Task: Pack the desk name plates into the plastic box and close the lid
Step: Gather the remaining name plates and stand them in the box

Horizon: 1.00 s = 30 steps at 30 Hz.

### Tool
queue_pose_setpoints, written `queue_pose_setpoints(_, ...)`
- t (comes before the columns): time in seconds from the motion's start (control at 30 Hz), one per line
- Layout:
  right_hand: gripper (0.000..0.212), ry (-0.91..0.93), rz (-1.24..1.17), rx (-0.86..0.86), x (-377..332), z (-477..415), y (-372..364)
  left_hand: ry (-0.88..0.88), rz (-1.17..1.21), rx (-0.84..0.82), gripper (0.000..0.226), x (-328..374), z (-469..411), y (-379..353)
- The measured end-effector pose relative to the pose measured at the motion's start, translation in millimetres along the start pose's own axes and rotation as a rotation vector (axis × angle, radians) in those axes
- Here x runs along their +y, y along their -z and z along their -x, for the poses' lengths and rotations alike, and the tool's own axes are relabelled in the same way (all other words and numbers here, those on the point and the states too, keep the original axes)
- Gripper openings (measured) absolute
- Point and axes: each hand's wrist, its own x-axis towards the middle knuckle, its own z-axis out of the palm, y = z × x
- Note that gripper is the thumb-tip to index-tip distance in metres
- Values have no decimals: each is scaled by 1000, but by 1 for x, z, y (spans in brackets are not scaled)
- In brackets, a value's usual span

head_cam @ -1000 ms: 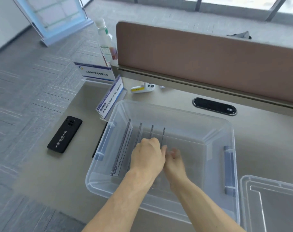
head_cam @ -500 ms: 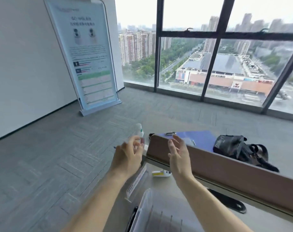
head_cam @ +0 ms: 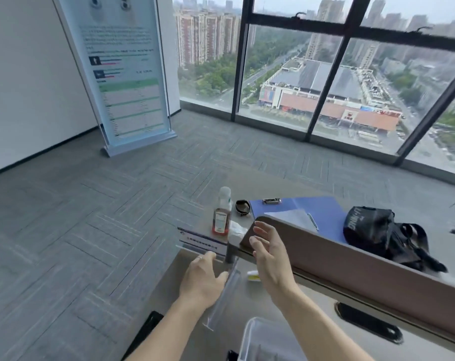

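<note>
Two desk name plates stand at the desk's far left corner. The far name plate (head_cam: 203, 242) faces me with blue and white print. The near name plate (head_cam: 223, 298) is clear and seen edge-on. My left hand (head_cam: 203, 280) lies between them, fingertips at the far plate's base and thumb against the near plate; no closed grip shows. My right hand (head_cam: 269, 256) hovers open, fingers apart, in front of the end of the brown partition (head_cam: 351, 259). Only a corner of the clear plastic box (head_cam: 248, 332) shows at the bottom edge, with plate edges faint inside. The lid is out of view.
A bottle (head_cam: 222, 214), a blue clipboard (head_cam: 302, 207) and a black bag (head_cam: 377, 230) sit beyond the partition. A black phone (head_cam: 149, 327) lies at the desk's left edge. A small white and yellow object (head_cam: 253, 276) and a black cable port (head_cam: 367, 324) lie near the partition.
Both hands left the box and rose toward the desk's far left corner. The view swung up from the box to the room. My left hand has since come down onto the name plates.
</note>
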Motion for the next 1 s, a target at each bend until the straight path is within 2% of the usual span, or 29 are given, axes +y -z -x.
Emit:
queue_pose_setpoints(0.1, 34, -83, 73, -57, 43, -22, -8, 107, -42, -128, 71, -28, -15, -44)
queue_pose_setpoints(0.3, 38, -242, 210, -166, 117, -63, -30, 186, -120, -223, 69, -68, -44, -97)
queue_pose_setpoints(0.37, 40, -261, 251, -215, 137, -74, -42, 195, -165, -261, 53, -77, -55, -107)
queue_pose_setpoints(0.43, 44, -268, 316, -264, 155, -83, -50, 176, -211, -287, 26, -85, -64, -115)
queue_pose_setpoints(0.5, 51, -237, 424, -308, 169, -89, -54, 145, -247, -304, 8, -91, -72, -116)
queue_pose_setpoints(0.6, 56, -101, 723, -363, 184, -96, -53, 88, -365, -289, 18, -98, -88, -103)
queue_pose_setpoints(0.7, 46, 68, 1003, -388, 194, -99, -52, -1, -442, -247, 41, -116, -107, -90)
queue_pose_setpoints(0.77, 31, 45, 1026, -479, 198, -99, -52, -55, -383, -218, 44, -130, -117, -84)
queue_pose_setpoints(0.83, 22, 7, 1018, -552, 207, -101, -51, -73, -290, -182, 36, -140, -124, -77)
queue_pose_setpoints(0.9, 17, -41, 951, -528, 215, -102, -49, -59, -230, -142, 29, -148, -126, -71)
queue_pose_setpoints(1.0, 12, -61, 833, -496, 218, -102, -44, -76, -243, -185, 23, -150, -124, -62)
